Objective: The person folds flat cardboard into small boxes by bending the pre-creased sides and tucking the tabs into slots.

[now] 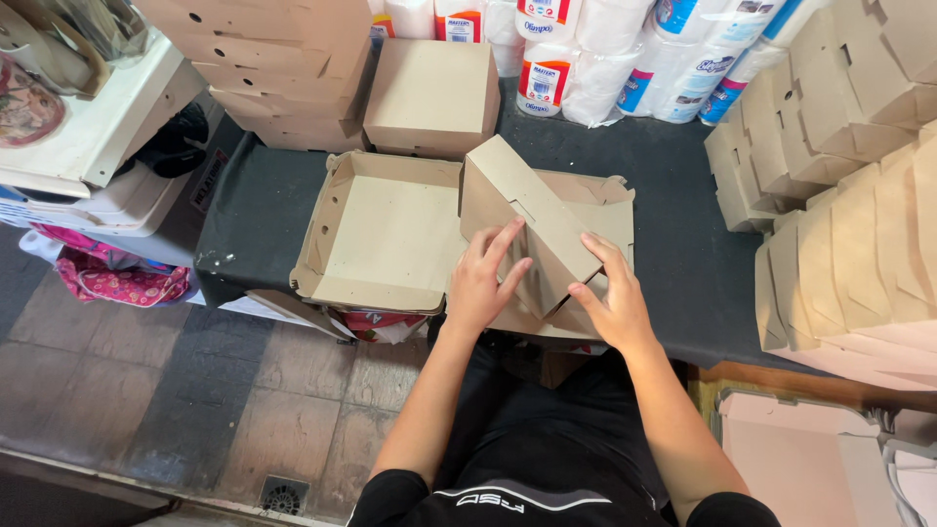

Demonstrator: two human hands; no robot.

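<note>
An open brown cardboard box [386, 239] lies flat on the dark table [673, 195], its left half a shallow tray with raised walls. Over its right half a side panel [527, 210] stands folded up at a slant. My left hand [483, 283] presses its spread fingers against the lower left of that panel. My right hand [610, 298] holds the panel's lower right edge, thumb under and fingers on top.
A closed cardboard box [432, 96] sits behind the open one. Stacks of folded boxes [273, 68] stand at the back left and stacked boxes [849, 195] fill the right side. Paper-roll packs [625, 54] line the back. White trays [88, 137] are at far left.
</note>
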